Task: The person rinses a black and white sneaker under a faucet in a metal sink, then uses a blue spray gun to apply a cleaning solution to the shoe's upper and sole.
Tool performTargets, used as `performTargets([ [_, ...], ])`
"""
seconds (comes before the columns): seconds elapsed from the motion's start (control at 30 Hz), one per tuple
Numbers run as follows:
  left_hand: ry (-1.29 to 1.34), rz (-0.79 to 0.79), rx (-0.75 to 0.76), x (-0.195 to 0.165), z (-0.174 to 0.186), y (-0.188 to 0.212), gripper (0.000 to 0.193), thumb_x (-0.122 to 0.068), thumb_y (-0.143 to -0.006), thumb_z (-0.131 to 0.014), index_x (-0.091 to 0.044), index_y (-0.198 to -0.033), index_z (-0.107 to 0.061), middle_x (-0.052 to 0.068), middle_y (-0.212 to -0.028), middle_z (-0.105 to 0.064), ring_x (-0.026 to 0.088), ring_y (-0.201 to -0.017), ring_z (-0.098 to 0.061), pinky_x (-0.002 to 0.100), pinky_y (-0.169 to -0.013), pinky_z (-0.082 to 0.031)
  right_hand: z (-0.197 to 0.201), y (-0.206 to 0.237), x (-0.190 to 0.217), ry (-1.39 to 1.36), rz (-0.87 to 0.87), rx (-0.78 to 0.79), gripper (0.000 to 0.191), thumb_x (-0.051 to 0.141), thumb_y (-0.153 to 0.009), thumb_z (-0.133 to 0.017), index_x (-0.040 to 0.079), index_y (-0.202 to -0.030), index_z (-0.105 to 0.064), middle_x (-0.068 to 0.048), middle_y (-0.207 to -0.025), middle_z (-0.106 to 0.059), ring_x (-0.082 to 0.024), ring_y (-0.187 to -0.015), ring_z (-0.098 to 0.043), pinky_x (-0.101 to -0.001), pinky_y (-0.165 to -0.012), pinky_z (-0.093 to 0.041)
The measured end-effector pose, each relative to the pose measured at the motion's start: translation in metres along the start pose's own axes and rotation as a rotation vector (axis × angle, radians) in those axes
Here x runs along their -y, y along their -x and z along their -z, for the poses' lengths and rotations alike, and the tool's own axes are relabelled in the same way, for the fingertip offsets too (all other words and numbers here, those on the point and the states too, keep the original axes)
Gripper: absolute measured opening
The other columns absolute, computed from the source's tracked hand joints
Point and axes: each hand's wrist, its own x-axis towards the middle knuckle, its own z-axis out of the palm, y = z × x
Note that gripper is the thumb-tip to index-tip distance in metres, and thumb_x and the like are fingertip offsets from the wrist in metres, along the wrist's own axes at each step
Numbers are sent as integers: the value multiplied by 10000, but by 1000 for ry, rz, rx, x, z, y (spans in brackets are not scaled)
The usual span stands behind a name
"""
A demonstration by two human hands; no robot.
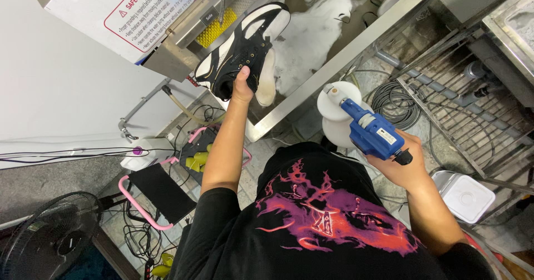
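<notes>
Two hands are working: the left hand is gripping a black-and-white sneaker, holding it up over the foamy steel sink. The right hand is wrapping tightly around a blue power scrubber, white round head pointing forward. Below the left forearm, a pink-framed stool is sitting on the tiled floor.

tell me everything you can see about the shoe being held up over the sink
The shoe is a black sneaker with a thick white sole, thin tan trim lines and black laces through eyelets. It looks like suede or fabric. The left hand grips it at the heel end, thumb on the upper, holding it tilted with the toe pointing up toward a yellow brush on the machine. It hangs above the foamy steel sink. A pale insole-like piece shows beside it.
</notes>
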Motion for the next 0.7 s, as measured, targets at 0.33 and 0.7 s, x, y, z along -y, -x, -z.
performTargets([
  [0.33, -197, -52, -33, -3, 5, 0, 605, -328, -919, -681, 62, -1374, -595, 124, -1367, -634, 252, -1245, -604, 375, -1112, -466, 0, 0, 4, 20, -38, -32, 419, 52, -643, -818, 40, -1051, -723, -100, -912, -727, -210, -771, -721, -309, -722, -543],
  [0.7, -252, -107, -30, -7, 11, -4, 586, -322, -920, -651, 63, -1360, -605, 119, -1373, -636, 250, -1260, -601, 372, -1134, -451, -2, 1, -4, -39, -4, -21, 434, 50, -631, -810, 38, -1056, -718, -91, -922, -730, -204, -779, -721, -304, -745, -545],
])
